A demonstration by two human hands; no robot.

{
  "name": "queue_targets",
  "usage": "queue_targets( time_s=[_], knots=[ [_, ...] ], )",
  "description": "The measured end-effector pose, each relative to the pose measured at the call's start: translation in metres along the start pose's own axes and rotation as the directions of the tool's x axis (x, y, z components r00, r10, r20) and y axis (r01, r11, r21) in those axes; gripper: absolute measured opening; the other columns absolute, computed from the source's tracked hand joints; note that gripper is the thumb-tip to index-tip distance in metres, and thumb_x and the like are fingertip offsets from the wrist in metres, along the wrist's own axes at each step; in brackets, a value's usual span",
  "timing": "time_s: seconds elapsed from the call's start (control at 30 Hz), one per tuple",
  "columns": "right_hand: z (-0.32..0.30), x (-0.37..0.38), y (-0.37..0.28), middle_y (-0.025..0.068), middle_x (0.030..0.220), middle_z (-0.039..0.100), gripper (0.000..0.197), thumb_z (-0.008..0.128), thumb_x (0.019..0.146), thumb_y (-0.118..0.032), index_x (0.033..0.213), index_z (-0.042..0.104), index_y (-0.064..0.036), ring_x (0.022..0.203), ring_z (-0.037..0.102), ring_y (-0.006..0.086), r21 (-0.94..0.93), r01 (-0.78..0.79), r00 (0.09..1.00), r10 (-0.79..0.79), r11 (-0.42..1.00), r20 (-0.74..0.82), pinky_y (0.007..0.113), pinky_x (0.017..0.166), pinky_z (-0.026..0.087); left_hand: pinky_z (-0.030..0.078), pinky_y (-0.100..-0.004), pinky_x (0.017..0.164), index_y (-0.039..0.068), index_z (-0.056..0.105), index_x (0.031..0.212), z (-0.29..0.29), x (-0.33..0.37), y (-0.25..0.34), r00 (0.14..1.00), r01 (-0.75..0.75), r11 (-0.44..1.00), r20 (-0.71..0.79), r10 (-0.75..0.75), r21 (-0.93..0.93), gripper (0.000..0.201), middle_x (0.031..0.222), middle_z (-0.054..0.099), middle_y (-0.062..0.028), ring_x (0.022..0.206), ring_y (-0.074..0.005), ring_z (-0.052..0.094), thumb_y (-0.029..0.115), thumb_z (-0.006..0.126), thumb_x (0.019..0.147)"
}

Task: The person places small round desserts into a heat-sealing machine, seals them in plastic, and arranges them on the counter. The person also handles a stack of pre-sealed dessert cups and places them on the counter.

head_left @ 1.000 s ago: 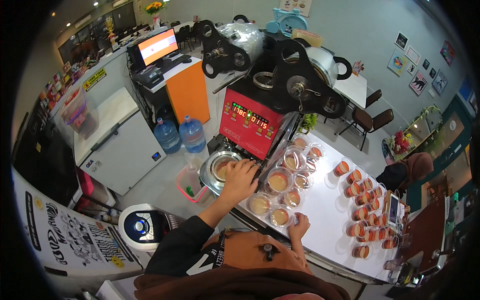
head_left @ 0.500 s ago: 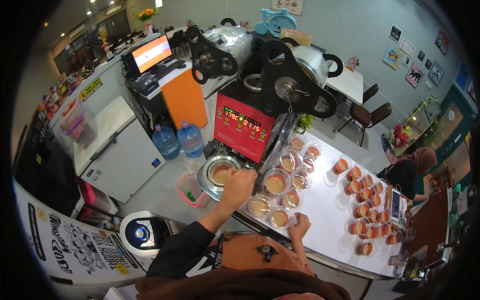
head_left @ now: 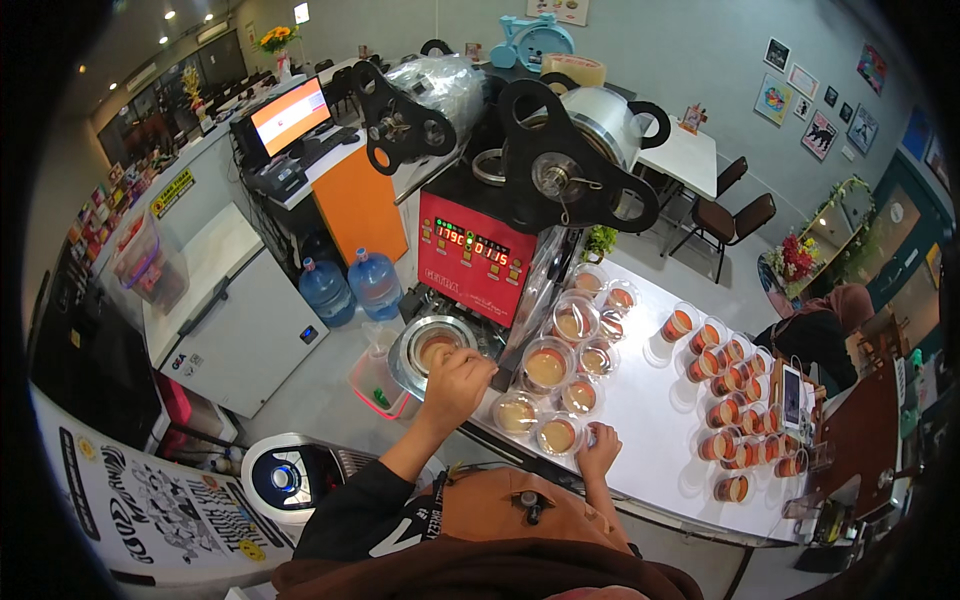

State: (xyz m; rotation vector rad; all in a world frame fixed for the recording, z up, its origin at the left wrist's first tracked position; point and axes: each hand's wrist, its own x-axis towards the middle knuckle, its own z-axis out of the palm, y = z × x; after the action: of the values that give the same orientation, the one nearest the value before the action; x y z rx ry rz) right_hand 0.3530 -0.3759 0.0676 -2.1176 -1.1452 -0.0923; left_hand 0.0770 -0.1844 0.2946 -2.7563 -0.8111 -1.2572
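Note:
A filled plastic cup [head_left: 433, 352] sits in the round metal holder of a red and black cup sealing machine [head_left: 472, 255]. My left hand [head_left: 458, 388] reaches over the holder, its fingers bent at the cup's rim and covering part of it. My right hand [head_left: 600, 450] rests on the front edge of the white table [head_left: 650, 440], fingers loosely bent and slightly apart. Right beside its fingertips stands a filled plastic cup [head_left: 557, 434]; whether they touch is hard to make out. Several more cups [head_left: 547, 366] of orange and tan drink stand in a cluster between the machine and my right hand.
More filled cups [head_left: 725, 415] stand in rows on the table's right side, beside a tablet [head_left: 792, 400]. A person [head_left: 815, 335] sits beyond them. Left of me are a white chest freezer [head_left: 240, 315], water jugs [head_left: 375, 284], a pink bin [head_left: 378, 388] and a white appliance [head_left: 287, 475].
My left hand has shifted slightly left and lower over the holder, now covering more of the cup. My right hand stays by the table edge. The whole view has tilted a little.

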Motion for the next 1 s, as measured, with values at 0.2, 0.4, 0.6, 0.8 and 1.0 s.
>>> queue_targets(
  time_s=[0.2, 0.4, 0.6, 0.8, 1.0],
  knots=[
    [-0.004, 0.027, -0.019, 0.0086, 0.096, 0.066, 0.021, 0.074, 0.090, -0.010, 0.109, 0.069, -0.0027, 0.090, 0.064, 0.0220, 0.509, -0.259, 0.940, 0.334, 0.821, -0.060, 0.038, 0.084, 0.049, 0.039, -0.0463, 0.096, 0.008, 0.072, 0.096, 0.000, 0.006, 0.005, 0.998, 0.058, 0.998, 0.032, -0.057, -0.033, 0.020, 0.090, 0.071, -0.0041, 0.099, -0.0245, 0.065, 0.022, 0.080, 0.083],
    [-0.115, 0.183, -0.194, 0.0200, 0.140, 0.061, 0.044, 0.060, 0.102, -0.010, 0.144, 0.053, 0.0028, 0.127, 0.061, 0.0295, 0.616, 0.389, 0.921, -0.301, 0.685, -0.247, 0.040, 0.107, 0.046, 0.038, -0.0481, 0.100, 0.008, 0.074, 0.107, 0.010, 0.019, 0.017, 0.986, 0.149, 0.989, -0.069, -0.150, -0.016, 0.037, 0.101, 0.072, -0.0094, 0.106, -0.0274, 0.065, 0.031, 0.084, 0.080],
    [-0.132, 0.288, -0.313, 0.0229, 0.162, 0.041, 0.057, 0.041, 0.112, -0.029, 0.157, 0.036, 0.0045, 0.156, 0.029, 0.0348, 0.537, 0.731, 0.681, -0.488, 0.421, -0.546, 0.047, 0.125, 0.020, 0.036, -0.0512, 0.103, 0.009, 0.075, 0.092, 0.023, 0.005, 0.003, 0.984, 0.173, 0.985, -0.035, -0.173, -0.006, 0.014, 0.093, 0.074, -0.0043, 0.109, -0.0222, 0.066, 0.022, 0.077, 0.087],
    [-0.173, 0.321, -0.346, 0.0183, 0.152, 0.054, 0.050, 0.032, 0.114, -0.033, 0.140, 0.059, 0.0000, 0.152, 0.037, 0.0346, 0.368, 0.822, 0.568, -0.572, 0.435, -0.591, 0.052, 0.126, 0.010, 0.036, -0.0522, 0.106, 0.009, 0.074, 0.092, 0.016, 0.002, 0.004, 0.986, 0.164, 0.986, -0.027, -0.164, -0.007, 0.010, 0.093, 0.074, -0.0059, 0.109, -0.0232, 0.067, 0.017, 0.076, 0.086],
    [-0.221, 0.339, -0.368, 0.0168, 0.123, 0.068, 0.038, 0.045, 0.112, -0.029, 0.123, 0.066, 0.0016, 0.119, 0.060, 0.0346, 0.571, 0.698, 0.655, -0.708, 0.432, -0.264, 0.042, 0.107, 0.043, 0.040, -0.0508, 0.100, 0.007, 0.066, 0.100, -0.003, -0.003, -0.008, 0.972, 0.224, 0.975, -0.081, -0.222, 0.012, 0.010, 0.098, 0.071, -0.0102, 0.104, -0.0287, 0.067, 0.012, 0.066, 0.091]
  ],
)
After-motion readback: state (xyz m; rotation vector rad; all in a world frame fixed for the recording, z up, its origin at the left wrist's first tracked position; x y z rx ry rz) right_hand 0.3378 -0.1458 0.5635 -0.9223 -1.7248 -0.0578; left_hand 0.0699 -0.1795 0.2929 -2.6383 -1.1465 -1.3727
